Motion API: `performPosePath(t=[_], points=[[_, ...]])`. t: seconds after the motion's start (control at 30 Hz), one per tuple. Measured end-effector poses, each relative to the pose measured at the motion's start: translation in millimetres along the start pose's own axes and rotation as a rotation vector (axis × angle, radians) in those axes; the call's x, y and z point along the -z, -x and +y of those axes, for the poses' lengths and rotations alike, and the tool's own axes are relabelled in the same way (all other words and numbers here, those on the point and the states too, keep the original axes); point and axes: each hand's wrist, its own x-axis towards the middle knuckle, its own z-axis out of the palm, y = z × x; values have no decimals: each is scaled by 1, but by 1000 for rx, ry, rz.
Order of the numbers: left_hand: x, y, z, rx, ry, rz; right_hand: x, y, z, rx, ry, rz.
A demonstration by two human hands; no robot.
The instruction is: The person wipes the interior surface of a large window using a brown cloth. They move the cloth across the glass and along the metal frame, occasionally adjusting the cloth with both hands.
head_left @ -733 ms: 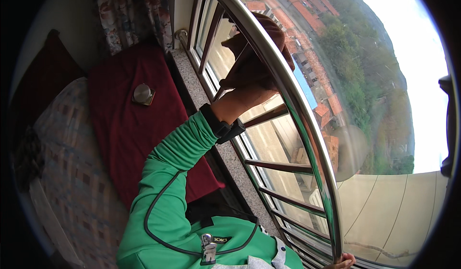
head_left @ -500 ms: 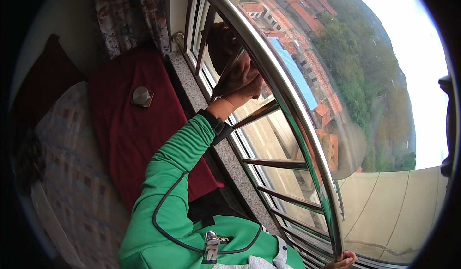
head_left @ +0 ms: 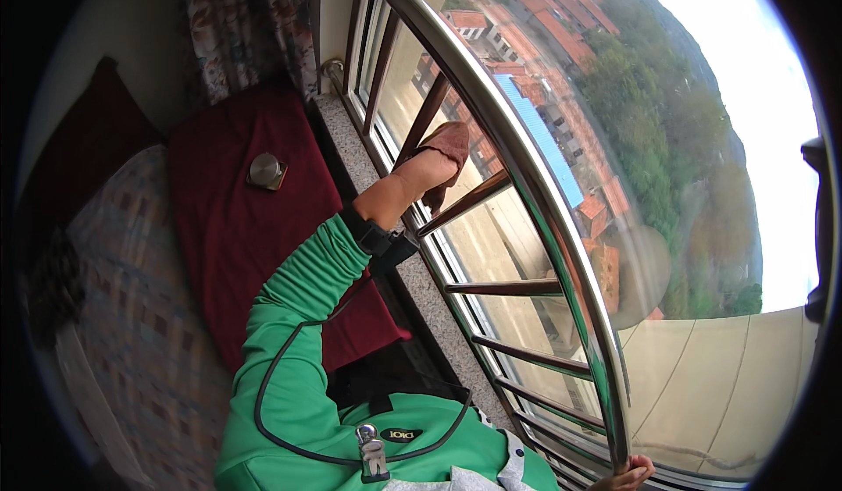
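My left hand [head_left: 424, 172] reaches between the bars of a metal window guard, its fingers mostly covered by a brown cloth [head_left: 453, 143]. That cloth is bunched in the hand beside an upright bar [head_left: 427, 110], with a loose end hanging below the wrist; whether it wraps the bar is hard to see. At the lower right, my right hand [head_left: 633, 472] is wrapped round the end of the thick, shiny top rail [head_left: 561, 219]. A black band [head_left: 373, 235] sits on my left wrist.
A speckled stone sill [head_left: 430, 298] runs along the window. To the left lie a dark red cloth cover [head_left: 254, 272] with a round metal-topped object [head_left: 266, 172] on it, and a checked bedspread [head_left: 140, 263]. A floral curtain [head_left: 250, 26] hangs behind. Rooftops and trees show outside.
My left hand has drawn back a little toward the sill. The cloth, spread wide and dark among the bars before, is now bunched small. My right hand keeps its grip on the rail.
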Motion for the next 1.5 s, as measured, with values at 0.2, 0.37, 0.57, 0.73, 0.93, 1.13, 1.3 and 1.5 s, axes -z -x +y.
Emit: performPosePath(t=[0.2,0.37,0.57,0.73,0.93,1.13,1.3,1.5], points=[[24,-14,44,-249,-148,722,-3,-1,-13,71,47,2],[-12,0,34,-16,-287,394,-4,2,-23,103,100,-8],[-54,16,8,200,-604,-485,-5,0,-23,104,63,-3],[-46,39,25,298,-471,71,-3,0,-22,95,118,-7],[-48,157,126,273,176,534,-3,-1,-24,202,137,0],[-123,175,133,-34,-351,-107,-5,-1,-28,213,143,15],[-202,87,56,24,-460,21,-3,-4,-26,347,231,26],[-190,-1,39,39,-1131,148,-2,-1,-19,248,124,7]])
